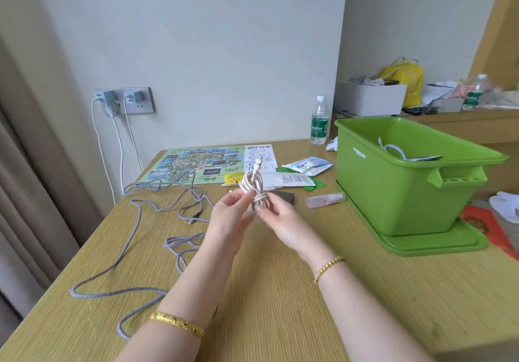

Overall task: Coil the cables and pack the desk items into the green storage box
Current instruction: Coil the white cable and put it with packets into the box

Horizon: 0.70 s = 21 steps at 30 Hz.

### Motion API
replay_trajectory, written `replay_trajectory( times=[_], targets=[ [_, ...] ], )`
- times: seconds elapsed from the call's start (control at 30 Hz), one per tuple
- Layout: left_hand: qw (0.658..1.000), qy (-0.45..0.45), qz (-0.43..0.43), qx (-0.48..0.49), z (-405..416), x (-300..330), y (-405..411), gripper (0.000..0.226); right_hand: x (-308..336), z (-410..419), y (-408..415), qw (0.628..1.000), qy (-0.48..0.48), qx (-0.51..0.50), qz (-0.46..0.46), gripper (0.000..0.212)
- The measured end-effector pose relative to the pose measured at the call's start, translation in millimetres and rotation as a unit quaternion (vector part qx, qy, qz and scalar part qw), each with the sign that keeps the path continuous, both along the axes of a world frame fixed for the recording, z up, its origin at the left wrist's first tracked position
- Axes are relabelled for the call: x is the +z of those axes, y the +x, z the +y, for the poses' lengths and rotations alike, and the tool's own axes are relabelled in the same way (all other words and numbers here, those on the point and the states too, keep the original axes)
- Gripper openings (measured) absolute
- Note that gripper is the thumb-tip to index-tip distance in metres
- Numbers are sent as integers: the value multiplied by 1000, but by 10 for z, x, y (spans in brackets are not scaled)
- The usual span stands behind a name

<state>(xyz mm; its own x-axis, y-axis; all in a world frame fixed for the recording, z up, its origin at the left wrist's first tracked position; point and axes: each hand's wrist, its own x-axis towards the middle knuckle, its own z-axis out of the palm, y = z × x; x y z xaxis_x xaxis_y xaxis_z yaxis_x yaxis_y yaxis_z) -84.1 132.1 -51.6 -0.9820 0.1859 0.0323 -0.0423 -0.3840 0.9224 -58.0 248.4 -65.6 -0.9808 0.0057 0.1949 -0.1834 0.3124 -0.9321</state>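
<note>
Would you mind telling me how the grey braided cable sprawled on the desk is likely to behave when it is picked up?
The grey braided cable will probably be floppy, since it lies in loose curves. Its overlapping loops may tangle or drag.

Green storage box [398, 190], grey braided cable [134, 212], white coiled cable [254, 190].

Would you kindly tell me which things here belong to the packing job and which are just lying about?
Job: white cable held in both hands; grey cable; green storage box; packets; map.
Lying about: water bottle; yellow bag; white box.
</note>
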Motion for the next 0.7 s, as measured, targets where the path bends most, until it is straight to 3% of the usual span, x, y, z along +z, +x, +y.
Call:
replay_trajectory(
  times=[0.07, 0.17, 0.23, 0.3, 0.37, 0.47, 0.7],
  targets=[
    [1000, 13, -7, 0, 63, 92, 20, 11, 55, 4, 44, 999, -10, -26, 38, 29],
    [997, -70, 18, 8, 207, 271, 18, 3, 267, 114, 124, 990, -4, -96, 102, 18],
    [992, -114, 60, 0, 342, 413, 13, 14, 505, 284, 164, 974, 43, -166, 147, 17],
    [981, -168, 97, -16, 492, 525, 23, 20, 803, 521, 210, 943, 114, -255, 180, 23],
    [965, -232, 117, -20, 643, 570, 14, 20, 1088, 817, 263, 889, 224, -347, 199, 20],
    [934, -326, 144, -15, 809, 521, -39, 23, 1384, 1270, 338, 826, 352, -416, 143, 20],
    [857, -483, 181, -19, 922, 314, -202, 29, 1340, 1823, 269, 812, 403, -412, -92, 33]
  ],
)
